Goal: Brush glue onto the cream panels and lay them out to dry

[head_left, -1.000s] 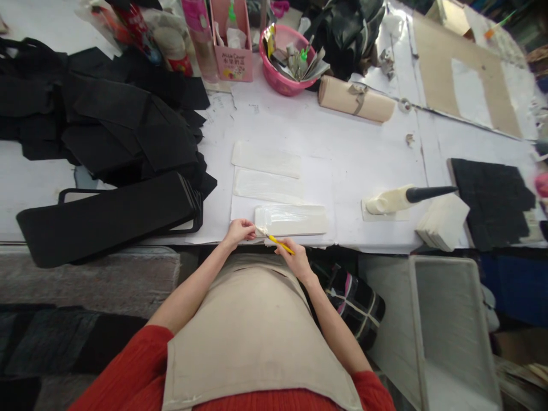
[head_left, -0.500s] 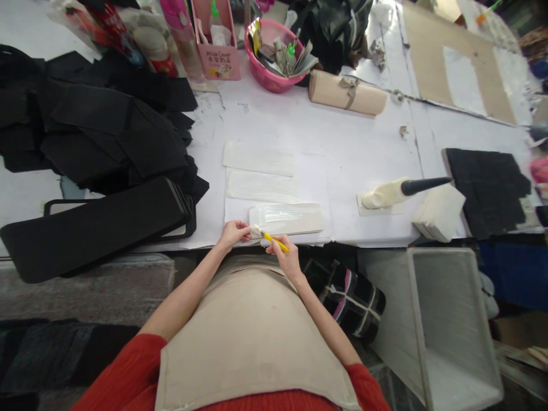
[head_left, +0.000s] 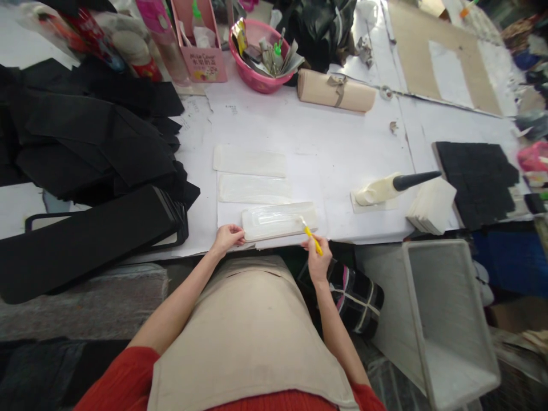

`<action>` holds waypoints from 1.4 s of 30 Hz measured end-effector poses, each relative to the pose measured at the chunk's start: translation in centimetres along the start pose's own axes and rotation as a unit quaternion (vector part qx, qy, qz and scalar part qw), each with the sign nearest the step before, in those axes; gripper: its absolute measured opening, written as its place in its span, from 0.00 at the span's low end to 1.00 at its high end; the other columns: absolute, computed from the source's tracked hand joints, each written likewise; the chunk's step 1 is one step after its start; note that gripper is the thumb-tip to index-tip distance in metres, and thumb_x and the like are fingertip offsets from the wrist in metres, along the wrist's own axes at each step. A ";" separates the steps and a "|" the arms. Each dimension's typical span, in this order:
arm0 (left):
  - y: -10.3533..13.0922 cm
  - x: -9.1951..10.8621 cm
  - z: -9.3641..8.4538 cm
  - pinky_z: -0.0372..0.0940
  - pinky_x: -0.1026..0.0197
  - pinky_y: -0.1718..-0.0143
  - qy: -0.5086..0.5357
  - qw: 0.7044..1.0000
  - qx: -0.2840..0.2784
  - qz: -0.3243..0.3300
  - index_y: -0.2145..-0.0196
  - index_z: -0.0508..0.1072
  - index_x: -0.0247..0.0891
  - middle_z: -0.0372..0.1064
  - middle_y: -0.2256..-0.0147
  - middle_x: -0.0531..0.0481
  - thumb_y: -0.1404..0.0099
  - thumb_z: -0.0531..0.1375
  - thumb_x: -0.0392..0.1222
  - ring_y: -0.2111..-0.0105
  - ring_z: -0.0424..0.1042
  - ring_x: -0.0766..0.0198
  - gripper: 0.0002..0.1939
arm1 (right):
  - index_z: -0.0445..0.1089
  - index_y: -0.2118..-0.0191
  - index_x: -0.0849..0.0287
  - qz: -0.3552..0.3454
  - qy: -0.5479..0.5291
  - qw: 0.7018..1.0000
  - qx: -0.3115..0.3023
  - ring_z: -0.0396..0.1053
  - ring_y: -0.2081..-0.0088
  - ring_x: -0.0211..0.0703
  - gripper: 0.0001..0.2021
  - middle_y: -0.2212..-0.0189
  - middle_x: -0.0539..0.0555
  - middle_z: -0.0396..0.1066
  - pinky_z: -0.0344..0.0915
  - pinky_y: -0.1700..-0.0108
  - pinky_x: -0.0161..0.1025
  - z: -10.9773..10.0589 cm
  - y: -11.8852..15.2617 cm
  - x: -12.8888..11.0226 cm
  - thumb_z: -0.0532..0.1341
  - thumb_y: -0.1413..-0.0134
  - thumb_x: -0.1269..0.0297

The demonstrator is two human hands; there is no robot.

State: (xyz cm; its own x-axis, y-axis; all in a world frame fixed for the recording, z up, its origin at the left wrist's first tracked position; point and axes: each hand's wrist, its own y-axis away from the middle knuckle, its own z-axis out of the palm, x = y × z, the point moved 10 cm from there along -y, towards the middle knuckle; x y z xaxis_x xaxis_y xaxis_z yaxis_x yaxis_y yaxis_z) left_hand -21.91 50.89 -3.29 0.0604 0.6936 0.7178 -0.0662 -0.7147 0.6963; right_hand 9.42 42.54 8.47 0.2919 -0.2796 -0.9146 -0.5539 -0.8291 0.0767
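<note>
In the head view, the white strip (head_left: 274,223) lies near the front edge of the worktop (head_left: 338,154), its upper face streaked glossy. The left hand (head_left: 228,238) pinches its near left corner; the right hand (head_left: 319,260), well apart, grips a yellow-handled brush (head_left: 314,242), tip on the strip's right part. Two pale strips (head_left: 250,161) lie farther from that edge.

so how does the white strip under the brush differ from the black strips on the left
The white strip is smaller; the black strips are longer and wider. The white strip has glossy streaks; the black strips look matte. The left hand holds the white strip's corner; the black strips lie untouched. Both are long and narrow.
</note>
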 end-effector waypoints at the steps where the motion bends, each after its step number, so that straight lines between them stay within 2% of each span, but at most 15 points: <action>1: 0.0 0.0 0.0 0.69 0.65 0.78 -0.002 1.000 -0.001 0.000 0.75 0.70 0.33 0.71 0.82 0.50 0.54 0.66 0.36 0.81 0.73 0.64 0.09 | 0.69 0.57 0.58 -0.001 -0.027 0.998 -0.057 0.75 0.71 0.42 0.13 0.73 0.51 0.75 0.73 0.65 0.39 2.7 0.8 -0.5 0.57 0.40 0.55; 4: 0.0 0.0 -0.1 0.69 0.66 0.78 -0.012 1.000 0.003 -0.004 0.75 0.70 0.33 0.72 0.82 0.50 0.54 0.67 0.37 0.81 0.72 0.65 0.10 | 0.69 0.58 0.57 0.000 -0.082 0.978 -0.190 0.76 0.70 0.42 0.12 0.73 0.50 0.75 0.73 0.64 0.39 9.6 3.1 -1.4 0.58 0.41 0.55; 6: 0.1 0.0 -0.1 0.69 0.66 0.78 -0.016 1.000 0.007 -0.008 0.75 0.70 0.33 0.72 0.82 0.50 0.54 0.67 0.38 0.81 0.72 0.65 0.10 | 0.69 0.59 0.57 0.015 -0.099 0.973 -0.207 0.76 0.70 0.43 0.12 0.73 0.50 0.75 0.73 0.65 0.39 11.4 3.2 -0.8 0.58 0.42 0.55; 8: 0.1 0.0 -0.1 0.69 0.66 0.78 -0.017 1.000 0.008 -0.006 0.75 0.71 0.32 0.72 0.82 0.49 0.55 0.67 0.39 0.81 0.72 0.65 0.11 | 0.68 0.59 0.57 0.041 -0.110 0.980 -0.161 0.76 0.71 0.43 0.12 0.75 0.50 0.75 0.73 0.67 0.38 10.2 1.9 0.7 0.58 0.42 0.54; 12: 0.0 -0.1 -0.1 0.69 0.66 0.78 -0.018 1.000 0.009 -0.001 0.74 0.71 0.32 0.72 0.82 0.49 0.55 0.67 0.40 0.81 0.72 0.65 0.12 | 0.67 0.59 0.59 0.066 -0.089 0.994 -0.002 0.76 0.73 0.42 0.14 0.75 0.50 0.75 0.73 0.69 0.37 2.5 -1.9 3.6 0.57 0.41 0.52; 15: -0.1 -0.2 -0.2 0.70 0.66 0.78 -0.019 1.000 0.009 0.000 0.74 0.71 0.31 0.72 0.82 0.49 0.55 0.68 0.40 0.81 0.72 0.65 0.12 | 0.66 0.60 0.59 0.057 -0.043 0.996 0.061 0.76 0.73 0.41 0.15 0.75 0.50 0.74 0.73 0.70 0.37 -2.3 -3.4 4.1 0.57 0.42 0.51; 17: -0.2 -0.2 -0.2 0.70 0.65 0.78 -0.021 1.000 0.009 0.000 0.74 0.71 0.32 0.72 0.81 0.49 0.55 0.68 0.40 0.80 0.73 0.64 0.13 | 0.66 0.60 0.59 0.043 -0.034 0.995 0.083 0.76 0.73 0.41 0.15 0.74 0.50 0.74 0.74 0.69 0.38 -3.7 -3.4 3.7 0.57 0.41 0.51; 19: -0.2 -0.2 -0.3 0.70 0.65 0.78 -0.024 1.000 0.010 -0.002 0.74 0.71 0.32 0.72 0.81 0.49 0.56 0.68 0.40 0.80 0.73 0.64 0.13 | 0.67 0.59 0.59 0.022 -0.043 0.997 0.064 0.76 0.72 0.40 0.14 0.73 0.50 0.74 0.74 0.66 0.38 -2.8 -2.7 2.8 0.57 0.40 0.52; 24: 0.1 0.0 -0.2 0.69 0.66 0.78 -0.028 0.999 0.014 -0.009 0.74 0.71 0.32 0.72 0.82 0.49 0.56 0.68 0.40 0.81 0.73 0.65 0.13 | 0.68 0.57 0.57 -0.023 -0.047 0.995 -0.083 0.76 0.69 0.41 0.12 0.72 0.51 0.75 0.74 0.62 0.39 3.2 -1.3 1.2 0.57 0.39 0.55; 26: 0.3 0.1 -0.2 0.69 0.67 0.78 -0.027 0.999 0.018 -0.012 0.74 0.71 0.32 0.72 0.82 0.49 0.56 0.68 0.40 0.81 0.72 0.66 0.13 | 0.68 0.58 0.58 -0.021 -0.033 0.996 -0.076 0.76 0.70 0.42 0.12 0.73 0.51 0.74 0.73 0.63 0.39 3.0 -2.2 1.4 0.56 0.38 0.55; 31: 0.5 0.3 -0.2 0.69 0.67 0.78 -0.026 0.999 0.023 -0.008 0.74 0.70 0.32 0.72 0.82 0.49 0.56 0.68 0.40 0.81 0.72 0.66 0.12 | 0.68 0.56 0.58 -0.016 0.004 1.000 0.015 0.76 0.67 0.43 0.14 0.72 0.52 0.75 0.72 0.64 0.39 -1.5 -4.7 1.6 0.51 0.36 0.55; 33: 0.4 0.2 -0.2 0.69 0.66 0.79 -0.028 0.999 0.024 -0.009 0.74 0.70 0.32 0.72 0.82 0.49 0.56 0.68 0.40 0.82 0.71 0.66 0.13 | 0.68 0.55 0.57 -0.021 -0.001 1.000 0.005 0.76 0.66 0.42 0.14 0.71 0.52 0.75 0.72 0.63 0.38 -0.8 -4.5 1.2 0.51 0.36 0.56; 38: 0.4 0.0 -0.4 0.69 0.66 0.79 -0.034 0.999 0.032 -0.010 0.74 0.70 0.32 0.72 0.82 0.49 0.56 0.68 0.41 0.82 0.71 0.66 0.13 | 0.67 0.57 0.56 -0.046 -0.032 0.992 -0.111 0.75 0.68 0.40 0.11 0.72 0.49 0.74 0.71 0.60 0.38 5.9 -3.1 0.6 0.55 0.38 0.56; 40: 0.4 0.0 -0.4 0.69 0.66 0.79 -0.034 0.999 0.035 -0.008 0.74 0.70 0.32 0.72 0.82 0.49 0.56 0.68 0.41 0.82 0.72 0.66 0.13 | 0.67 0.57 0.57 -0.037 -0.027 0.995 -0.085 0.74 0.68 0.40 0.12 0.72 0.50 0.74 0.71 0.60 0.39 5.4 -4.1 1.3 0.54 0.38 0.55; 42: 0.4 0.1 -0.4 0.69 0.67 0.79 -0.035 0.999 0.039 -0.007 0.74 0.70 0.32 0.72 0.82 0.49 0.56 0.68 0.41 0.82 0.72 0.65 0.13 | 0.67 0.57 0.58 -0.020 -0.016 1.000 -0.007 0.74 0.69 0.40 0.14 0.71 0.50 0.73 0.71 0.61 0.39 2.3 -5.6 2.2 0.52 0.37 0.54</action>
State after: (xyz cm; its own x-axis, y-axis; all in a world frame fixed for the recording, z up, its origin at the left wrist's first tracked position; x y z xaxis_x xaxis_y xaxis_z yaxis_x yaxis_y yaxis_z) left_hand -22.29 50.65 -2.93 0.1311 0.6972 0.7048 0.0119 -0.7120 0.7021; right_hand 11.34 47.74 5.14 0.2876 -0.2306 -0.9296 -0.5308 -0.8463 0.0457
